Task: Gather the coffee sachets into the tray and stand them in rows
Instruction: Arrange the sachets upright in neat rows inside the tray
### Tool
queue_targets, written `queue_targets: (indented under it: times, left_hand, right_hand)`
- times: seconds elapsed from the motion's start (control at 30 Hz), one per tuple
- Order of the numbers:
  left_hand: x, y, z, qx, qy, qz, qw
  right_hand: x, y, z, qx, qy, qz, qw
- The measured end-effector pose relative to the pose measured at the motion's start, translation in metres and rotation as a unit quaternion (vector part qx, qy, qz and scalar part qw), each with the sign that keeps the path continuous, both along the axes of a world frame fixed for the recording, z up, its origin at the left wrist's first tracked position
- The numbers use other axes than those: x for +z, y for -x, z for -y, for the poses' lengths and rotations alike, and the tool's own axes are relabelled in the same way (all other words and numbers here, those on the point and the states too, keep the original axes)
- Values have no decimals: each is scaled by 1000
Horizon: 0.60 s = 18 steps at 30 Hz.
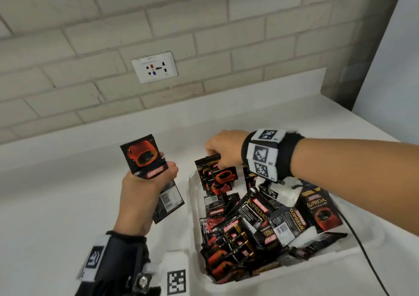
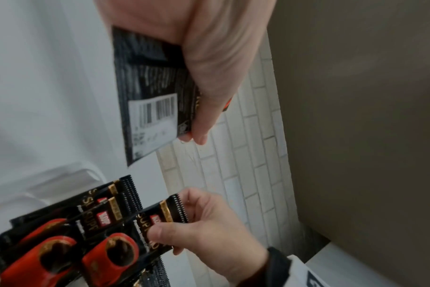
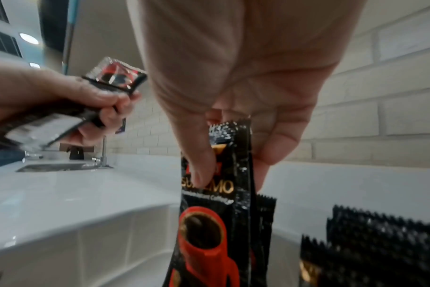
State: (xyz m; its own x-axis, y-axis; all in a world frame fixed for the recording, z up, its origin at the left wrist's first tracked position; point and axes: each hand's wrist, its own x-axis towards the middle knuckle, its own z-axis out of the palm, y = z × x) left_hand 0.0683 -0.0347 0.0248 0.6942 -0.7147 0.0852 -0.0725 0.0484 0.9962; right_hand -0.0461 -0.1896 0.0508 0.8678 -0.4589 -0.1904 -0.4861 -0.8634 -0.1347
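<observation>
Head view: the left hand [image 1: 145, 189] grips a small stack of black foil coffee sachets with red cups [image 1: 145, 157] above the white counter [image 1: 56, 193], left of the white plastic tray [image 1: 294, 273]. The right hand [image 1: 224, 147] pinches one upright sachet [image 1: 214, 157] at the tray's far end, beside other standing ones; loose sachets [image 1: 260, 223] are heaped nearer.

Left wrist view: fingers [image 2: 204, 120] curl round the stack's barcode side.

Right wrist view: thumb and fingertips [image 3: 201, 169] clamp the sachet's top edge.
</observation>
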Motion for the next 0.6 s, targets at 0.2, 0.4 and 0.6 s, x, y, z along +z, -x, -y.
queue_targets:
  times: [0.2,0.4,0.6]
  left_hand:
    - [-13,-8,-10,-21,-25,-21,999]
    - [-19,-15,-16,-36,-48,-42,997]
    - [-17,-14,-14,-53,-47,-68,995]
  right_hand:
    - [-15,-22,-7,61,46,-72,994]
    - [-22,-35,-8,115,142,-152,971]
    - [-18,-34,-7,112,179,-155,965]
